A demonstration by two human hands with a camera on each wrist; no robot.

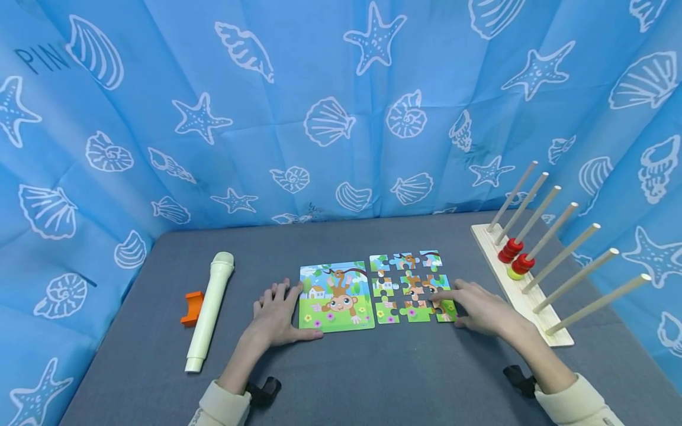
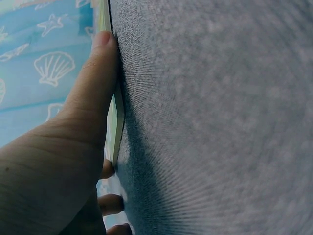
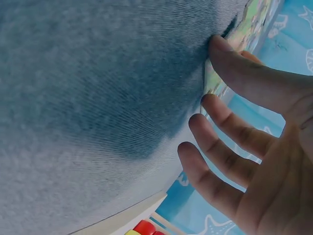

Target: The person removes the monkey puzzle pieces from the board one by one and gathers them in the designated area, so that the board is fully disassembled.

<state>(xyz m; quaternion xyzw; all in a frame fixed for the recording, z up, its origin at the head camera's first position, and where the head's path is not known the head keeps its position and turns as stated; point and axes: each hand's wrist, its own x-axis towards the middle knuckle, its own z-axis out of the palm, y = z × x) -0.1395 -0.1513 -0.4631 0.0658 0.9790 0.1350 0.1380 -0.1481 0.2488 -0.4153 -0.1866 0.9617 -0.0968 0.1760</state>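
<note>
A square monkey picture board [image 1: 335, 305] lies flat on the table. My left hand [image 1: 275, 316] rests at its left side with the fingers spread; the thumb [image 2: 100, 73] lies along the board's near edge in the left wrist view. Right of the board, jigsaw puzzle pieces [image 1: 385, 312] with the same kind of picture lie in loose rows with gaps between them. My right hand [image 1: 482, 305] is at their right side, its index finger extended over the pieces and touching near the lower right one. In the right wrist view its other fingers [image 3: 215, 142] are loosely bent.
A pale green toy microphone [image 1: 210, 313] and an orange curved block [image 1: 192, 309] lie at the left. On the right stands a wooden peg rack [image 1: 559, 338] with upright pegs and red and yellow rings [image 1: 521, 266]. A blue shell-print curtain [image 1: 330, 165] hangs behind the table.
</note>
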